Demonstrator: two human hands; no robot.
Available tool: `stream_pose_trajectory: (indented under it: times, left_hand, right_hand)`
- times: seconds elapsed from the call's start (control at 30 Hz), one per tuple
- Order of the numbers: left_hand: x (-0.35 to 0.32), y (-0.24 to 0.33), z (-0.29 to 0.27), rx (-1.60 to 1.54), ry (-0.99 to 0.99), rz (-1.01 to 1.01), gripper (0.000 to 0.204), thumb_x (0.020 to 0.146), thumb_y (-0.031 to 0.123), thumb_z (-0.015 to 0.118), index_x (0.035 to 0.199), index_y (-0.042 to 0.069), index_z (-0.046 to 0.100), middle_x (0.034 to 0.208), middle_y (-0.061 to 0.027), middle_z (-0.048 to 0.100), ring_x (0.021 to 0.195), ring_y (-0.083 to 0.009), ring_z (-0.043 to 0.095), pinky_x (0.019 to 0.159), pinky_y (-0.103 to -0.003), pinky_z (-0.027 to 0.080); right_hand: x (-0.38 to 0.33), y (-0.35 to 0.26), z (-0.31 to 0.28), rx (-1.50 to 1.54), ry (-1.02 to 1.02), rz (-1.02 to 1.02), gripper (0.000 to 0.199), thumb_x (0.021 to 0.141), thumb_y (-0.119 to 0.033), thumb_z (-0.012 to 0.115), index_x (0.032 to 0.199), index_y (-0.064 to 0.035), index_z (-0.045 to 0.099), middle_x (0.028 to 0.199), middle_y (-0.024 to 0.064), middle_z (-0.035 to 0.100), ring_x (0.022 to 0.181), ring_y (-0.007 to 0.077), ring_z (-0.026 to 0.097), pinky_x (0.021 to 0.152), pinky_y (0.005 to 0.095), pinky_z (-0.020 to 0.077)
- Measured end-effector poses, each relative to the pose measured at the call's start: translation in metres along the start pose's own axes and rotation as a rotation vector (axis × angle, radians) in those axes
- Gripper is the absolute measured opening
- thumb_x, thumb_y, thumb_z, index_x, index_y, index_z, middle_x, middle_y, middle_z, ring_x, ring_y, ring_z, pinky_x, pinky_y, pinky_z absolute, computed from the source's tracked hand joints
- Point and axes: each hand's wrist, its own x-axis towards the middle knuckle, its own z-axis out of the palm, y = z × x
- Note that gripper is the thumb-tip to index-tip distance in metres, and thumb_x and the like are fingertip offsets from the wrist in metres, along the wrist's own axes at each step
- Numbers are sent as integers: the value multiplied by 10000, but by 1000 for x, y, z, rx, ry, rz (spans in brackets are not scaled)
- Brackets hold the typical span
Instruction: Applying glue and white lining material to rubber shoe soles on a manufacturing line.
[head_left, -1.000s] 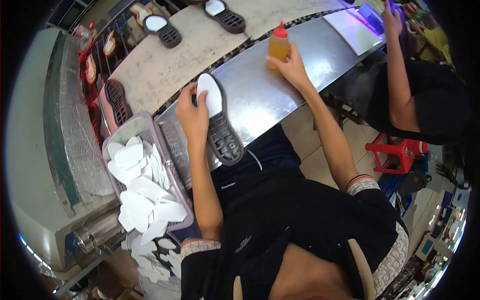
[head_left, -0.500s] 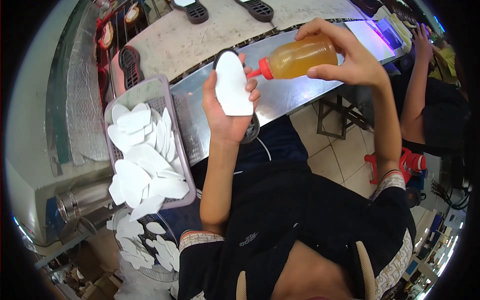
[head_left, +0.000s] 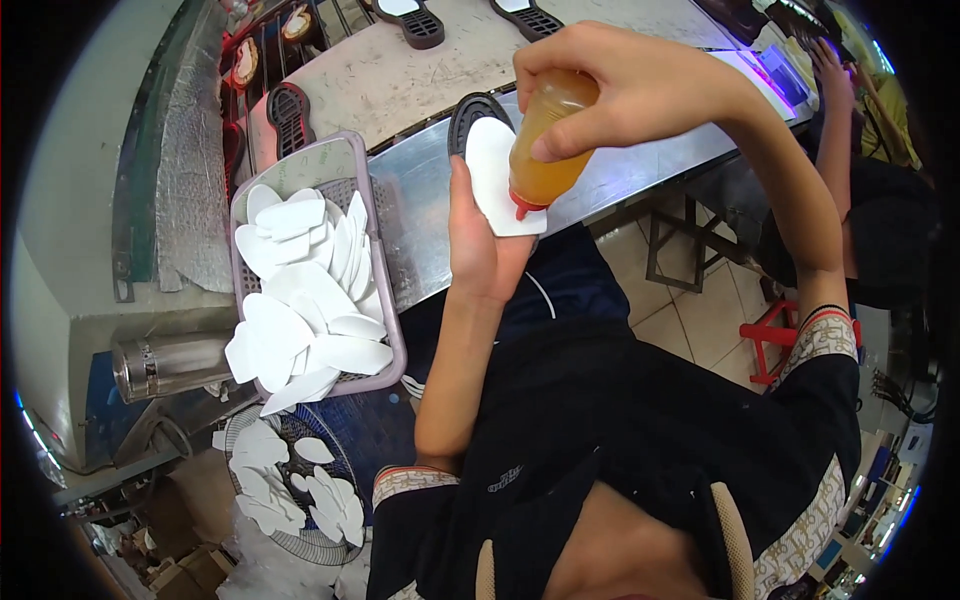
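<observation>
White tongue-shaped sheet [head_left: 490, 165] lies on the left hand [head_left: 478, 250], its grip unclear, while the right hand [head_left: 630, 85], clamped on an amber-filled, red-tipped bottle [head_left: 552, 178], seemingly coats it, next needing even coverage.

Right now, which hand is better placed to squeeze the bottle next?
Probably the right hand: it grips the bottle, red nozzle aimed at the white insert; the left hand supports that insert.

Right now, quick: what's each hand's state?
Left hand: holding a white insole pad, fingers mostly hidden.
Right hand: closed around the amber squeeze bottle, red nozzle down.
</observation>
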Motion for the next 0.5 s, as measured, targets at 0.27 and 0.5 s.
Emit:
stream_pose_trajectory:
  times: [0.27,0.5]
  left_hand:
    - [-15,4,11,-226,-269,-144,490,960,419,278,1328,104,351,1234,-158,470,1079,-315,489,858,-435,433]
    - [-15,30,-16,770,74,409,565,825,219,587,1321,55,371,1233,-157,450,1142,-347,481,953,-405,398]
  right_hand:
    - [8,1,-63,28,281,273,450,725,-329,656,970,41,580,828,90,609,707,157,581,584,250,466]
    - [-16,198,90,1095,705,289,456,761,-434,635,1051,-93,548,929,24,607,829,111,548,723,275,410]
